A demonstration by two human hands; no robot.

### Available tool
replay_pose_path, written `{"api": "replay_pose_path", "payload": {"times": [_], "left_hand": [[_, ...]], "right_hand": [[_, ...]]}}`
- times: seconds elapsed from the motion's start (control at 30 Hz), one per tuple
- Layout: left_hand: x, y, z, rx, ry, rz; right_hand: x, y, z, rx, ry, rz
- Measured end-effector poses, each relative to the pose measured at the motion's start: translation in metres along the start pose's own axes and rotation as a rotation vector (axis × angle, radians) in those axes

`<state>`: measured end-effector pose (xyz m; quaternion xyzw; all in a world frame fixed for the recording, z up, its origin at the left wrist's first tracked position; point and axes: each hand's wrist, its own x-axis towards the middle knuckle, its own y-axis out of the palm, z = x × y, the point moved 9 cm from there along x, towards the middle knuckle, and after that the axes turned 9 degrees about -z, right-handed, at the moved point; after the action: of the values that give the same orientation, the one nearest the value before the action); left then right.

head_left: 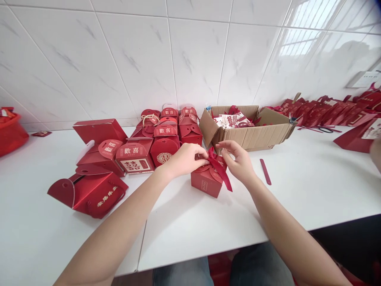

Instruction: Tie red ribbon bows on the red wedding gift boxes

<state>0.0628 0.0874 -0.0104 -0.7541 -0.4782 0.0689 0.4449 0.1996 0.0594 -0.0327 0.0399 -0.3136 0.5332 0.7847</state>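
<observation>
A small red gift box [206,182] stands on the white table in front of me, with a dark red ribbon [219,171] gathered in a bow on its top. At the bow's left side, my left hand [193,159] pinches the ribbon between thumb and fingers. My right hand [238,162] curls around the bow from the right, its thumb and fingertips closed at the ribbon; the exact grip is partly hidden. One ribbon tail hangs down over the box's front right side.
Several red gift boxes [135,157] stand grouped at left, with an open-flapped one [101,194] nearer. Behind my right hand is a cardboard carton [253,137] holding printed pieces. A red strip [265,172] lies at right. More red boxes [324,111] line the wall; another person's hand [376,153] shows.
</observation>
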Motion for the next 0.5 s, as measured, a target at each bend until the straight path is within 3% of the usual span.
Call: {"api": "replay_pose_path", "payload": {"times": [0.13,0.3,0.5], "left_hand": [[-0.001,0.001,0.002,-0.005,-0.003,0.041],[-0.004,0.002,-0.003,0.007,0.03,0.099],[-0.007,0.006,-0.008,-0.017,0.076,0.155]], "right_hand": [[0.0,0.013,-0.01,0.017,0.055,0.207],[-0.001,0.002,0.007,-0.115,-0.074,0.18],[-0.009,-0.005,0.043,-0.212,-0.241,0.304]]}}
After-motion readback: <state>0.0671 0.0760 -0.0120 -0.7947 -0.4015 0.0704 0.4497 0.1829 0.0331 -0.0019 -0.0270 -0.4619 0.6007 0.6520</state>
